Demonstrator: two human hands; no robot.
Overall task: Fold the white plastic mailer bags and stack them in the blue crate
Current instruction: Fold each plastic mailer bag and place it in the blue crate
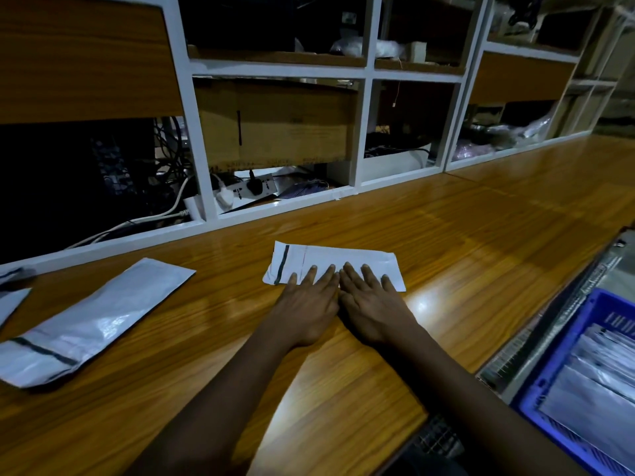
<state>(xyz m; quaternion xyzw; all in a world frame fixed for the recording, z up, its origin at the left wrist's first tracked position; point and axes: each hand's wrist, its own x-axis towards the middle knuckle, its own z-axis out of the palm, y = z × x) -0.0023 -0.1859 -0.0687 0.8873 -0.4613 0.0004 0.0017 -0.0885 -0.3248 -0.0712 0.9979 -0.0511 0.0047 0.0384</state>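
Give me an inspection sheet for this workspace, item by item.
Surface: wooden table, glossy, with a light glare near the hands.
Job's things: folded mailer at centre; unfolded mailer lying flat to the left; more mailer edges at far left; blue crate low at right, already holding white bags.
Clutter: nothing seen on the table besides mailers.
Grippers: left hand and right hand lie flat, side by side, fingers spread on the folded mailer.
Cables: power strip and white cords in the left shelf bay.
Surroundings: white shelf unit behind, with a cardboard box and dim bays.
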